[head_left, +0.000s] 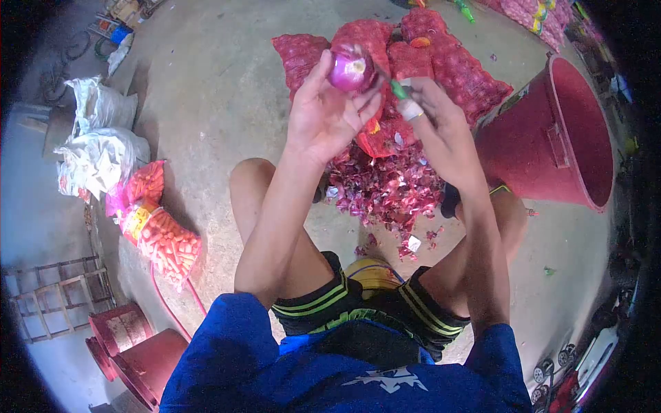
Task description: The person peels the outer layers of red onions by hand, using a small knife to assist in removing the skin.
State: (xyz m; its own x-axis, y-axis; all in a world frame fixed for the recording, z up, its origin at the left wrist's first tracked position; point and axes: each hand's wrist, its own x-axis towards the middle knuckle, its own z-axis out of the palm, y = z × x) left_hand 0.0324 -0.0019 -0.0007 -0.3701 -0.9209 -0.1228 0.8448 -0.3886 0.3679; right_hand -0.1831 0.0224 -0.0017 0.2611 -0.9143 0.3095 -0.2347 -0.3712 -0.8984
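A purple-red onion [351,71] with a pale cut end sits in the fingers of my left hand [320,120], raised in front of me. Close beside it, my right hand [444,127] is closed around the green handle of a small knife [398,89]; its blade is blurred near the onion. White tape wraps a digit of this hand. On the floor below both hands spreads a heap of red onion skins [389,189]. Just beyond lie red mesh sacks [458,72] full of onions.
A large red tub [533,134] leans open on the right. To the left stand white sacks [103,158] and a mesh bag of carrots [165,237]. More red buckets [148,365] are at lower left. Another mesh sack [533,14] lies at the far right.
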